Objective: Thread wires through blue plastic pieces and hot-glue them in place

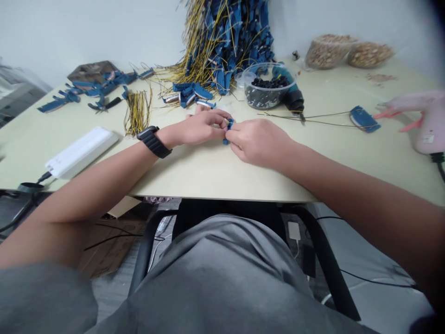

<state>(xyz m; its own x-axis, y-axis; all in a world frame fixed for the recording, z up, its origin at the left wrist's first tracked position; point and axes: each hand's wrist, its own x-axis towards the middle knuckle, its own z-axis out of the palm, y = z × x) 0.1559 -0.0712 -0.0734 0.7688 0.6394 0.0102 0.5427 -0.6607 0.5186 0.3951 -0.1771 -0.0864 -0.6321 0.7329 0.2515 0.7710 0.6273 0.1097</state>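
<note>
at lower centre of the frame, the left hand (201, 128) and the right hand (259, 142) meet over the desk (194, 174). between them is a small blue plastic piece (228, 131), held just above the desk surface. the fingers of both hands are curled in and pinch it from either side, and much of it is hidden behind the fingertips. a black watch (153, 141) sits on the left wrist.

just beyond the hands, at upper centre, lies a small heap of blue connectors (187, 92). behind it, a tall mass of blue connectors with yellow wires (222, 41) leans against the wall. to its right is a clear plastic tub of small black and grey parts (268, 86), with a blue and black power tool (292, 96) just beside it. a blue piece with thin dark wires (364, 119) lies at the right, near a pink hot glue gun (426, 121). at upper right are two clear bags of brownish granules (328, 52). on the left are a white power strip (81, 152), a bundle of yellow wires (138, 111) and more wired blue connectors (86, 88).
</note>
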